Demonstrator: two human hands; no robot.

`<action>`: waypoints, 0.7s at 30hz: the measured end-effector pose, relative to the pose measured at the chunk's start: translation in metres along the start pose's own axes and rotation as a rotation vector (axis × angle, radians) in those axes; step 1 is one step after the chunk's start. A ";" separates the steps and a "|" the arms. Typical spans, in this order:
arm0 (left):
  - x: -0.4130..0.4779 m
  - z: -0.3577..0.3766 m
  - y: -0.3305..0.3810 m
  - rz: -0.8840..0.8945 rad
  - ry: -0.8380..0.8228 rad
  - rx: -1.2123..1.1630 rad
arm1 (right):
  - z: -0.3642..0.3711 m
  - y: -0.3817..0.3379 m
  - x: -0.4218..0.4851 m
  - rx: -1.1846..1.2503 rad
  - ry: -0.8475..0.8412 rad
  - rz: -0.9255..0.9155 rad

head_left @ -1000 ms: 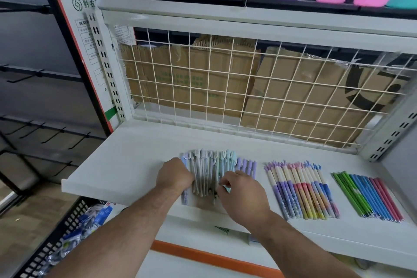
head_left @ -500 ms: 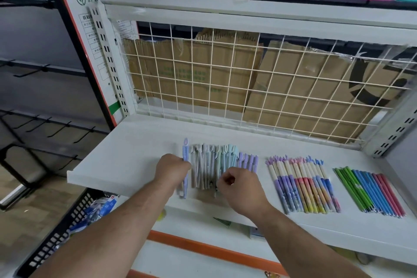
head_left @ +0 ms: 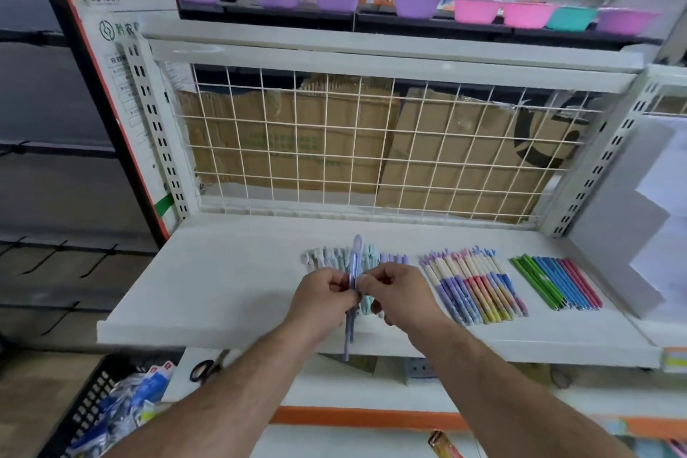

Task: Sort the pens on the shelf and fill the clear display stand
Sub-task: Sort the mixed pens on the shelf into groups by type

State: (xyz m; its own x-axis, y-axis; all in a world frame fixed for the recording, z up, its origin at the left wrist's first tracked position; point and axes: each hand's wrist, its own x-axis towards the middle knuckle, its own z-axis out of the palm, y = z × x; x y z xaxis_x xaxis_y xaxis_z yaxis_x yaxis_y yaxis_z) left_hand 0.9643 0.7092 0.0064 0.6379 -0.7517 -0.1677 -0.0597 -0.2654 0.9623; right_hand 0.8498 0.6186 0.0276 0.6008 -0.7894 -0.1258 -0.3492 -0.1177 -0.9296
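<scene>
Right now both hands meet on a single lilac pen (head_left: pixel 355 258), held above the white shelf (head_left: pixel 223 283) with its capped end pointing toward the wire grid (head_left: pixel 371 145) and its tip hanging past the shelf's front edge. The left hand (head_left: pixel 321 296) curls its fingers round the barrel, while the right hand (head_left: pixel 399 294) pinches the same barrel from the other side between thumb and fingertips. A grip from both sides at mid-length probably serves to steady the pen while it is checked or passed across. Beneath it lies the pastel row (head_left: pixel 327 257), grey-blue and mint pens side by side, with a few purple pens (head_left: pixel 394 257) at its right end. Judging by colour, that end is where this one belongs. Further right, the patterned pens (head_left: pixel 472 286) and the green, blue and red pens (head_left: pixel 557 283) already lie in tidy parallel groups, each set apart from the next so the kinds stay distinct. No clear display stand is in view, so filling it looks some way off.
</scene>
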 end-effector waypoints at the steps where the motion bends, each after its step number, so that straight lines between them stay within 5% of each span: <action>1: -0.004 0.002 0.001 0.009 -0.031 -0.007 | -0.001 0.000 -0.005 0.000 0.017 0.005; 21: -0.057 0.116 0.035 0.173 -0.436 -0.038 | -0.116 0.043 -0.102 0.165 0.329 0.102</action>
State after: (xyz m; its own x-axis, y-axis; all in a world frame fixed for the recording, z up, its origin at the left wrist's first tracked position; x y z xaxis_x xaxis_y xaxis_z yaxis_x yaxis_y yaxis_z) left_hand 0.8368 0.6726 0.0252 0.2390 -0.9684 -0.0709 -0.1029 -0.0979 0.9899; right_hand 0.6898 0.6240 0.0411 0.2966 -0.9464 -0.1280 -0.2593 0.0492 -0.9646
